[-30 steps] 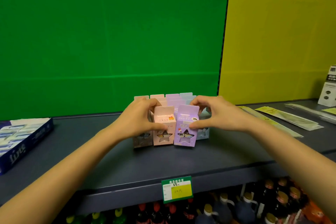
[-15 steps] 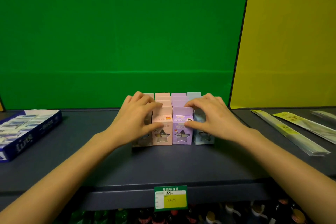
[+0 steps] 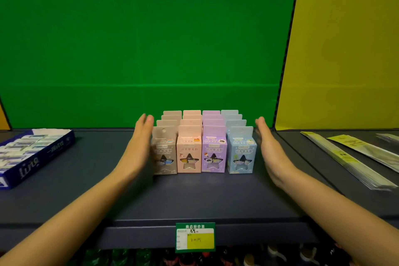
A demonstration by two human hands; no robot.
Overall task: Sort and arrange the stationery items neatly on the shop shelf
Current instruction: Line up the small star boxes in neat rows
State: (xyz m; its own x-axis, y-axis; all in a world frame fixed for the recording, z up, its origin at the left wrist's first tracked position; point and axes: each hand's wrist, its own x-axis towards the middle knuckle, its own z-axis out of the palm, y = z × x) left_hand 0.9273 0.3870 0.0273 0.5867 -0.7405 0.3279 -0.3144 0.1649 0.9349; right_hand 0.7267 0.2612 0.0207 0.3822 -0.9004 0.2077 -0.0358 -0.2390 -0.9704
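Note:
Small pastel boxes with star-shaped windows stand in four straight columns on the dark shelf (image 3: 194, 198): a taupe box (image 3: 164, 153), a pink box (image 3: 189, 154), a purple box (image 3: 213, 153) and a light blue box (image 3: 241, 154) lead the front row, with several more behind each. My left hand (image 3: 139, 142) is flat, fingers straight, its palm against or just beside the taupe column's left side. My right hand (image 3: 269, 147) is flat too, a small gap away from the blue column's right side. Neither hand holds anything.
A dark blue tray (image 3: 45, 155) of small white-and-blue items lies at the left end of the shelf. Long clear packets (image 3: 345, 157) lie at the right. A green price tag (image 3: 195, 237) hangs on the shelf's front edge, with bottles below it.
Both hands have let go of the front pink and purple boxes and moved out to the sides of the block, palms flat. The boxes now stand in even rows.

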